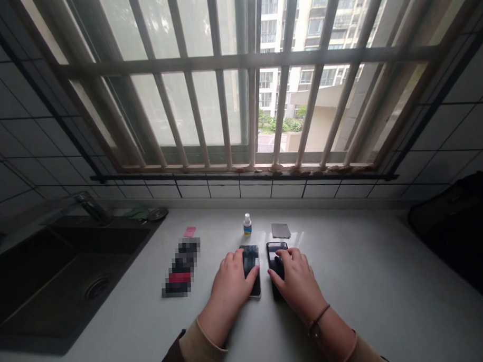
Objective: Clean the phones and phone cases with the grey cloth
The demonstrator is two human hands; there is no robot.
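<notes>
Two smartphones lie side by side on the white counter. Over the left smartphone (251, 260) is my left hand (231, 279), its fingers along the phone's left edge and its thumb at the right edge. The right smartphone (272, 248), dark with a reflective screen, is partly covered by my right hand (296, 274). That hand's thumb is at the phone's left edge and its bent fingers reach across the upper right side. Beyond the phones stand a small white-capped bottle (247, 225) and a flat grey cloth (281, 231).
A pixelated dark and red item (181, 267) lies left of my left hand, with a pink piece (190, 232) behind it. Further left are a dark sink (71, 287) and faucet (92, 207). A black bag-like object (461, 231) stands at right. A barred window (237, 62) rises behind the counter (359, 282).
</notes>
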